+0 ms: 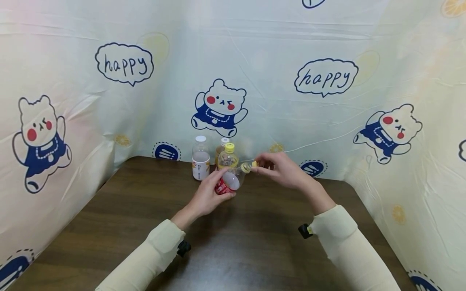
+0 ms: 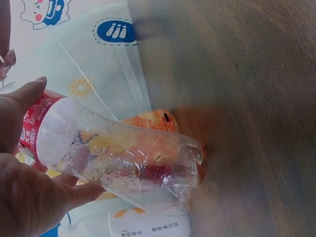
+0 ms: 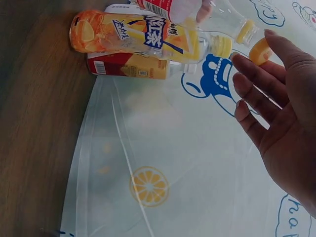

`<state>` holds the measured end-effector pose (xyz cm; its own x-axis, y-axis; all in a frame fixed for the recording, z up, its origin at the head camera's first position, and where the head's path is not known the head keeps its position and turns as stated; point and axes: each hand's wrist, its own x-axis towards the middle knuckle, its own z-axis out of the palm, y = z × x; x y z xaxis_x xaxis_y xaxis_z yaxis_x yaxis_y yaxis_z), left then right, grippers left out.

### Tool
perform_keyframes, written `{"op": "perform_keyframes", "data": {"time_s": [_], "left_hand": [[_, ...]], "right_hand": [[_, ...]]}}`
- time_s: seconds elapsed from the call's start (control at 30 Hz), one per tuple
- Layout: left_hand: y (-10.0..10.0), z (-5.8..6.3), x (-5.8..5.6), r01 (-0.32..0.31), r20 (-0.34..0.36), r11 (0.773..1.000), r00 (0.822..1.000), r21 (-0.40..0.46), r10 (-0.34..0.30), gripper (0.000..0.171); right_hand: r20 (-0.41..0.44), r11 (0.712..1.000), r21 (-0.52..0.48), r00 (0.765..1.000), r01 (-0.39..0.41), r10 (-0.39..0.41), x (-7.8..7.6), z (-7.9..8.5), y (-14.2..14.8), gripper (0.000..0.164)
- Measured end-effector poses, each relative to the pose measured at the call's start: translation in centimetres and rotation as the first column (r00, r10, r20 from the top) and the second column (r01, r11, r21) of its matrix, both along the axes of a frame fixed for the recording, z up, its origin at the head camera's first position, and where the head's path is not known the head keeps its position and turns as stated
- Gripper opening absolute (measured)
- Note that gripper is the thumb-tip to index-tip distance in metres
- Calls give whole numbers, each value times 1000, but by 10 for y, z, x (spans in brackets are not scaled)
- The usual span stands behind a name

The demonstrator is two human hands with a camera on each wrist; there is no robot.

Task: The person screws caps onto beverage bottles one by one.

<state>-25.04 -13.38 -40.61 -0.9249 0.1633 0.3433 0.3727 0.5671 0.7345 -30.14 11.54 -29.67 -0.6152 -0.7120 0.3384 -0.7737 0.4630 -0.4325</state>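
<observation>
My left hand (image 1: 209, 194) grips a clear plastic bottle (image 2: 133, 168) around its red label (image 2: 42, 118). The bottle leans, its neck towards my right hand, and droplets cling to its wall in the left wrist view. A yellow ring circles the uncapped neck. Between thumb and index finger, my right hand (image 3: 291, 94) pinches a yellow cap (image 3: 260, 52), just off the bottle's mouth. Its other fingers are loosely extended. Right behind the held bottle stands an iced tea bottle (image 3: 133, 37) with an orange label and a yellow cap, partly covered in the head view.
A white-capped bottle (image 1: 201, 165) with a white label stands left of the tea bottle. Another white-capped bottle (image 1: 225, 141), mostly hidden, stands behind; its label (image 3: 128, 66) is red and yellow. Printed cloth (image 1: 269, 121) hangs along the back and sides of the brown wooden table (image 1: 247, 242).
</observation>
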Motion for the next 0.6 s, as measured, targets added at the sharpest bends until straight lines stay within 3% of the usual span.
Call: {"op": "perform_keyframes", "data": {"time_s": [0.23,0.6], "left_hand": [[2,1,1,7,-5,1000,1000,-4,-7,78],[3,1,3,14,10,1000,1000,1,-14,77]], "right_hand": [[24,999,49,1000,1,-2,1,3,-5,19],[48,995,71,996,-74,71,-1,4,-7,29]]}}
